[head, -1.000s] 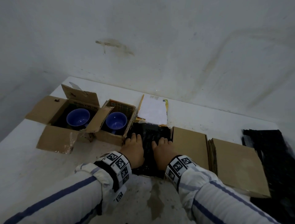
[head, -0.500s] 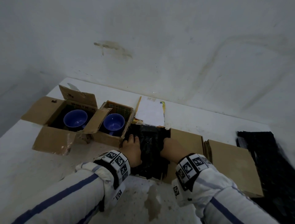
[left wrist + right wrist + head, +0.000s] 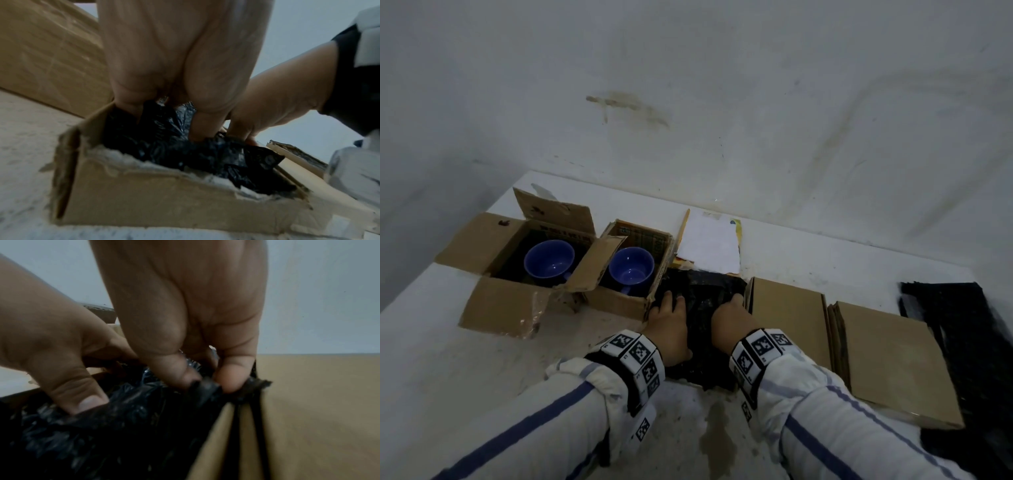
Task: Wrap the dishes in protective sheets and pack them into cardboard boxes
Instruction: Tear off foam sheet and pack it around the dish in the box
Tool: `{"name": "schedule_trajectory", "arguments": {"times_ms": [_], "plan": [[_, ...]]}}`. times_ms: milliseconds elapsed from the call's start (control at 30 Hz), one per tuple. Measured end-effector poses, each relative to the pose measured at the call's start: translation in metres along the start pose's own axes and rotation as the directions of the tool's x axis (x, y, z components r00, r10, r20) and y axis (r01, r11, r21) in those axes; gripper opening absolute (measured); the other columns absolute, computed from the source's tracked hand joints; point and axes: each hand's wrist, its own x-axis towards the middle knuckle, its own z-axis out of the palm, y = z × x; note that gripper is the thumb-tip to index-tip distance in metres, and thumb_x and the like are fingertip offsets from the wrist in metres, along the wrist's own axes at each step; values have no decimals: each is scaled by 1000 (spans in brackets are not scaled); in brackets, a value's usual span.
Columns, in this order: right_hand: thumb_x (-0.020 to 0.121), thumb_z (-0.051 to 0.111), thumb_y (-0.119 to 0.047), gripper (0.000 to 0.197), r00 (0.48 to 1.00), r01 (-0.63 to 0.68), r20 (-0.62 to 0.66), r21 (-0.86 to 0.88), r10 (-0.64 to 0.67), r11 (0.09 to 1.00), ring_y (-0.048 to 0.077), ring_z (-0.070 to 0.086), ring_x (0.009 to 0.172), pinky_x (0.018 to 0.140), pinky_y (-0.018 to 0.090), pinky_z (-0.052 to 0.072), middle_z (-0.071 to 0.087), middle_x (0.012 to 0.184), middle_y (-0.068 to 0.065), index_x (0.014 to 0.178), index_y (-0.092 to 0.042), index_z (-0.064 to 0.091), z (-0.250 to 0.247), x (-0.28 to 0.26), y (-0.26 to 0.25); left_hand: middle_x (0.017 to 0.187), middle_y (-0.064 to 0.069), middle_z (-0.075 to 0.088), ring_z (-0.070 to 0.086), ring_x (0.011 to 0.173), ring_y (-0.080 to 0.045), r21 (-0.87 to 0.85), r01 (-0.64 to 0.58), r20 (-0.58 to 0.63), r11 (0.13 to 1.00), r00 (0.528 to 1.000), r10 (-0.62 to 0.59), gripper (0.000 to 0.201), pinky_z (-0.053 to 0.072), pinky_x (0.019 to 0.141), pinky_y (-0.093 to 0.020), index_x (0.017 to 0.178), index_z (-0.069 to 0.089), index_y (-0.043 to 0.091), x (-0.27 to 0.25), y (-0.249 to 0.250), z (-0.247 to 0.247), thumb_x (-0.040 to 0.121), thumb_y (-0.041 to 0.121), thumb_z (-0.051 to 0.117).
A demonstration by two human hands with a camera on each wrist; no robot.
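Observation:
A crumpled black protective sheet [image 3: 702, 294] fills the middle cardboard box [image 3: 144, 203]; whatever it wraps is hidden. My left hand [image 3: 671, 318] presses its fingers [image 3: 127, 107] down into the sheet [image 3: 164, 146] by the box's left wall, with its thumb [image 3: 86, 400] on top. My right hand [image 3: 729, 315] pinches a bunched edge of the sheet [image 3: 102, 426] between thumb and fingertip [image 3: 232, 382] at the right wall. Two blue cups [image 3: 549, 259] [image 3: 631, 269] sit in open boxes [image 3: 493, 308] [image 3: 619, 305] to the left.
Two flattened cardboard boxes [image 3: 787, 318] [image 3: 890, 363] lie to the right of my hands, and a pile of black sheets [image 3: 962, 325] lies beyond them at the table's right. A white-faced flap [image 3: 709, 245] stands behind the middle box. The white table [image 3: 448, 359] meets a wall behind.
Both hands lay flat on the black sheet a second ago. The right hand swung to the box's right side and now pinches the sheet's edge; the left hand slid toward the left wall.

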Motion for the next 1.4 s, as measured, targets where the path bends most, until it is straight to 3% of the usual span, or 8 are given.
{"name": "schedule_trajectory", "arguments": {"times_ms": [200,267,367,700,900,1000,1100,1400], "plan": [[90,54,-17,50,998,-28,66,103,21,994,32,58,108,80,35,49,53,121,20,133,2,38,-15,11,-8,157,-14,-9,10,143,-40,12,-2,3,1000,1000,1,111,19,115,-42,150,-8,11,2,0,-1,78,34,74],[89,52,-15,12,997,-9,81,138,-3,990,23,59,75,56,25,43,56,81,11,85,-4,56,-22,14,-8,157,-14,-10,8,143,-40,7,8,17,1000,1000,-8,113,19,116,-43,150,-9,12,4,0,-2,77,33,75],[90,49,-13,39,996,-31,87,141,19,989,15,37,49,46,22,30,36,57,3,54,-12,35,-26,21,-3,158,-13,-11,7,143,-40,7,31,35,999,999,-32,115,19,117,-44,150,-12,13,8,1,-4,77,32,75],[93,48,-20,32,997,-27,67,47,23,999,16,43,72,69,27,35,34,67,1,63,-18,36,-27,29,-6,157,-13,-9,4,144,-39,-5,116,54,993,992,-115,121,22,115,-48,149,-17,17,13,10,-7,74,25,78],[93,44,-14,37,996,23,90,-8,-22,1000,15,45,56,52,24,36,39,62,2,57,-10,39,-28,28,-4,154,-16,5,12,141,-40,6,154,51,988,987,-154,123,24,112,-48,149,-16,16,18,16,-11,71,22,80],[94,45,-14,21,994,49,100,39,-52,998,29,61,96,78,32,47,47,82,5,94,-1,61,-31,20,-2,153,-18,8,14,140,-40,31,168,51,985,984,-169,124,24,112,-48,149,-16,14,19,18,-14,72,24,80],[91,54,-10,32,987,26,153,198,-57,980,21,60,71,74,34,56,55,80,5,121,0,55,-42,14,8,153,-21,8,14,140,-40,51,161,57,986,985,-164,124,24,112,-48,149,-16,11,21,17,-16,72,27,79],[91,60,-23,24,965,174,221,-132,-142,976,22,56,63,62,31,49,57,73,14,77,-3,58,-51,-20,20,152,-21,9,14,140,-40,52,160,52,986,985,-163,124,26,111,-48,149,-17,12,21,20,-15,73,27,79]]}}
